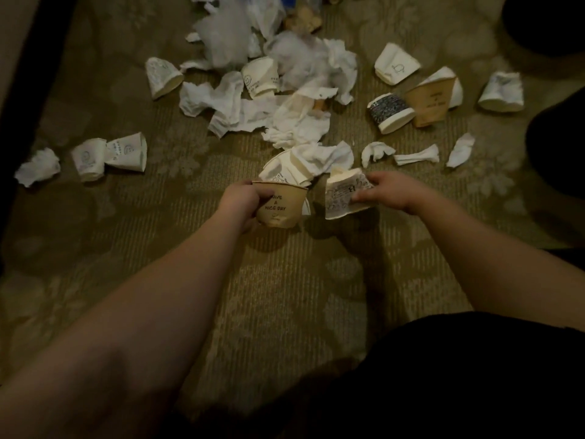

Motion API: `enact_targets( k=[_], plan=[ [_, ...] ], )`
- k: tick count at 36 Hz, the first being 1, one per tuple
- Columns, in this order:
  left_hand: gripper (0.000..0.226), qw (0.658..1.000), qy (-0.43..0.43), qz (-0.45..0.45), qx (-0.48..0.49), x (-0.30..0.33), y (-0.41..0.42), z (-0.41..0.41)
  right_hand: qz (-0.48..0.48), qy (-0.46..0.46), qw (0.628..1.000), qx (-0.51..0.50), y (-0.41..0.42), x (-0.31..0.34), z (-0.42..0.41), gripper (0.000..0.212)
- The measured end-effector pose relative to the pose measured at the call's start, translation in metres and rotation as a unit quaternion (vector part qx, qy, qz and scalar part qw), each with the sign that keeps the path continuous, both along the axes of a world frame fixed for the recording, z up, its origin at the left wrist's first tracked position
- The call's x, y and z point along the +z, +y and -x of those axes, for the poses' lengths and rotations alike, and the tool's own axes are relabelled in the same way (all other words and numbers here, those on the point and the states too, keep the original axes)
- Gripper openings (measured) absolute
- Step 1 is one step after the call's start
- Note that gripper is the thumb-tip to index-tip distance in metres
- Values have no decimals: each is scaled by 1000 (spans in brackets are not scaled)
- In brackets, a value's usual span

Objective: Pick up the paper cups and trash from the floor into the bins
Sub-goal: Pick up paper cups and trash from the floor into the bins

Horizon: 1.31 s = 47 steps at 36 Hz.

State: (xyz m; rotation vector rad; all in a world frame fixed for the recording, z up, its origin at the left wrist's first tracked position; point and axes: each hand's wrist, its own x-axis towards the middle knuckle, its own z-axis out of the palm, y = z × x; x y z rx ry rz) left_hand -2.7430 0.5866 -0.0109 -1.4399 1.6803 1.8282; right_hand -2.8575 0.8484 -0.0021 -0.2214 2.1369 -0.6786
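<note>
My left hand point(242, 202) grips a brown paper cup point(280, 207) printed "HAVE A NICE DAY", held just above the carpet. My right hand point(387, 191) pinches a crumpled white cup with black print point(343, 196) by its side. Right behind both lies a squashed white cup with a tissue on it point(304, 164). Farther out, several more cups lie scattered: a black-patterned one point(391, 112), a brown one point(432, 101), white ones at the left point(109, 156) and right point(501, 91). A heap of crumpled tissues point(269, 99) covers the middle.
Patterned olive carpet point(158, 264) covers the floor. A dark edge point(19, 106) runs down the left side. Dark rounded shapes sit at the upper right point(550, 23) and right point(560, 147). Small tissue scraps point(416, 156) lie near my right hand. My dark clothing point(443, 375) fills the lower right.
</note>
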Motion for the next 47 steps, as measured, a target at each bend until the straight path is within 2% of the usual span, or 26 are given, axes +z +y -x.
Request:
enact_targets(
  k=[4,6,8,11,13,17,22,27,31,36,40,47],
  plan=[
    [35,999,46,-16,1,23,18,29,23,35,997,-67,20,33,20,62],
    [37,997,68,-30,2,34,31,45,34,46,995,-86,31,53,32,48],
    [26,995,87,-36,-17,48,45,62,35,74,993,-85,43,79,45,34],
    [20,991,118,-27,-58,74,69,92,22,119,988,-91,58,130,68,34],
    [25,987,141,-26,-72,97,87,114,-10,151,985,-87,69,168,86,34],
    [22,976,184,-44,-112,146,126,158,-79,214,971,-76,96,243,121,55],
    [38,955,244,-47,-164,210,180,202,-196,280,939,-19,136,344,142,46],
    [28,931,295,-51,-209,255,239,231,-299,325,896,28,192,404,154,45],
    [22,917,319,-45,-236,279,285,251,-366,320,873,43,243,429,161,49],
    [28,906,322,-35,-274,296,344,273,-420,291,858,46,297,434,172,50],
    [38,901,304,-24,-308,290,390,289,-442,262,856,63,335,418,187,52],
    [24,885,282,32,-370,255,458,316,-441,197,871,90,379,366,214,57]
  ],
)
